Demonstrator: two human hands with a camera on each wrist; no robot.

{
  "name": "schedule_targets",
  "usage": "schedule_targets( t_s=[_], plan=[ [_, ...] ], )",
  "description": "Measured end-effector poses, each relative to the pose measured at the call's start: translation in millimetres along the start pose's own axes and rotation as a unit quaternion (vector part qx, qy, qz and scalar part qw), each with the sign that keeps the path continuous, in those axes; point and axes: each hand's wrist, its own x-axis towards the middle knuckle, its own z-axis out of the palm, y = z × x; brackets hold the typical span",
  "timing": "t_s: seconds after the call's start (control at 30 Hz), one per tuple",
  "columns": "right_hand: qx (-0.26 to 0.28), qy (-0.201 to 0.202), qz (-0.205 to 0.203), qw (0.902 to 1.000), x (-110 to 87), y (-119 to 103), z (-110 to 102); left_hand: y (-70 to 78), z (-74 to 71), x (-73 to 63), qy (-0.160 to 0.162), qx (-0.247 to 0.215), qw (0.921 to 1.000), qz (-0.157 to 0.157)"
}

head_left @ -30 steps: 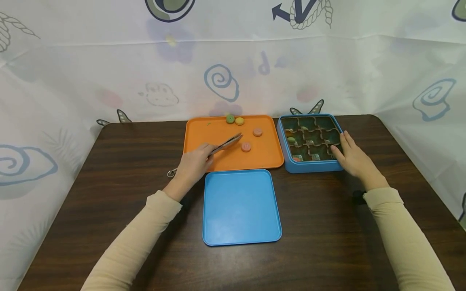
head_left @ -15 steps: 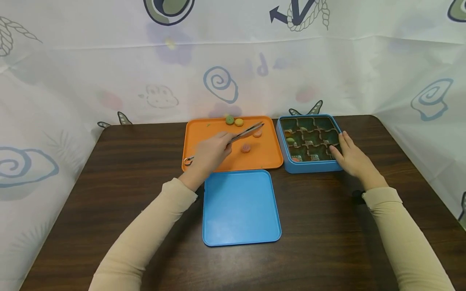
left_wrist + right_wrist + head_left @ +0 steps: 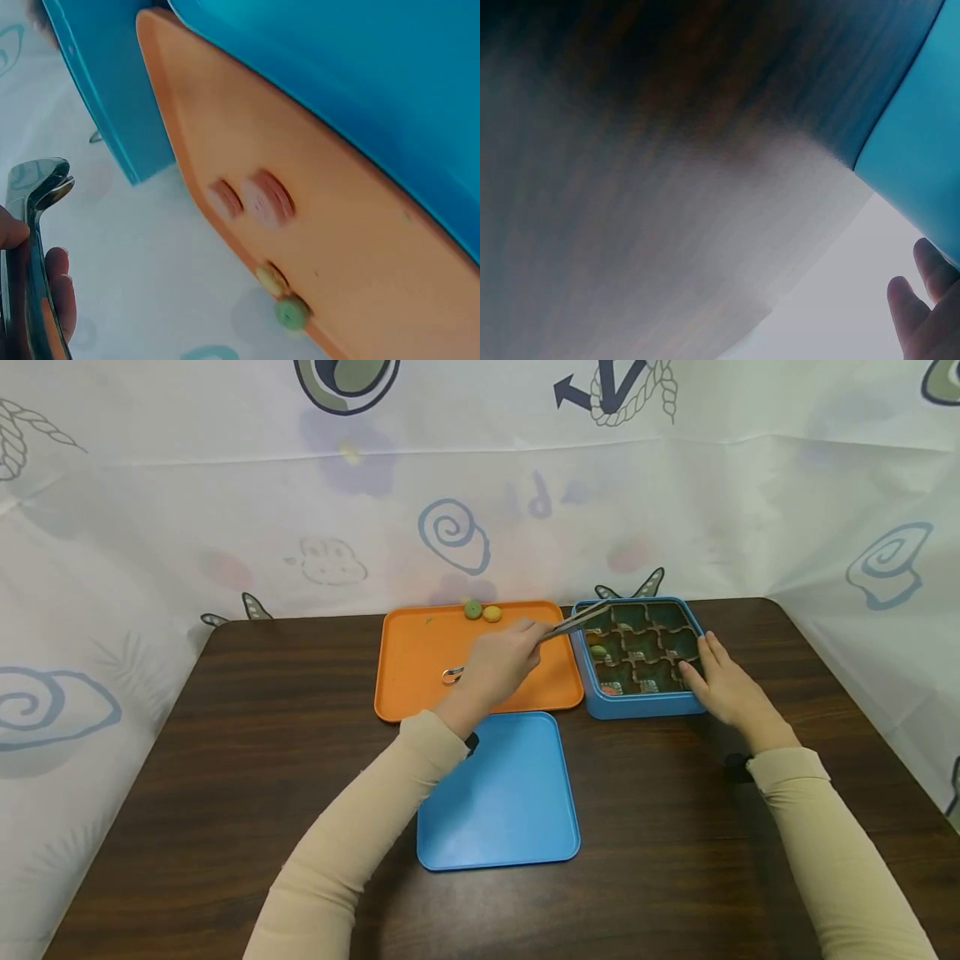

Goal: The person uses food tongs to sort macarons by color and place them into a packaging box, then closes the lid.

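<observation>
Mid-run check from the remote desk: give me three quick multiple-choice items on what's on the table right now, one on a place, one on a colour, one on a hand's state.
1. Where do the tips of the tongs reach?
A. over the blue compartment box
B. over the blue lid
C. off the table's near edge

2. What colour is the tray beside the box?
A. green
B. orange
C. white

3. What is the left hand doing?
A. lying flat on the table
B. gripping the tongs
C. lifting the lid

Answers:
1. A, since in the head view the tongs' tips cross the box's left rim.
2. B, the tray is plainly orange in both the head and left wrist views.
3. B, its fingers curl round the tongs, while the right hand rests against the box's right side.
</observation>
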Motion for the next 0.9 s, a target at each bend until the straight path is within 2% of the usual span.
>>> schedule_targets(
  t_s=[0.3,0.4,0.53,0.9],
  plan=[
    [0.0,-0.004,0.0,1.0,-1.0,-0.1,-0.9,27.7,17.4,12.7,-0.008,0.021,0.9991,0.035],
    [0.0,-0.003,-0.001,1.0,-0.9,0.0,-0.9,35.1,21.9,17.3,-0.02,0.005,0.9992,0.035],
    [0.002,-0.003,-0.001,1.0,-0.7,0.3,-1.3,43.9,26.9,22.7,-0.033,0.006,0.9988,0.036],
    [-0.002,0.001,-0.002,1.0,-0.7,-2.2,-0.8,58.7,37.9,29.0,-0.017,0.055,0.9973,0.045]
  ],
)
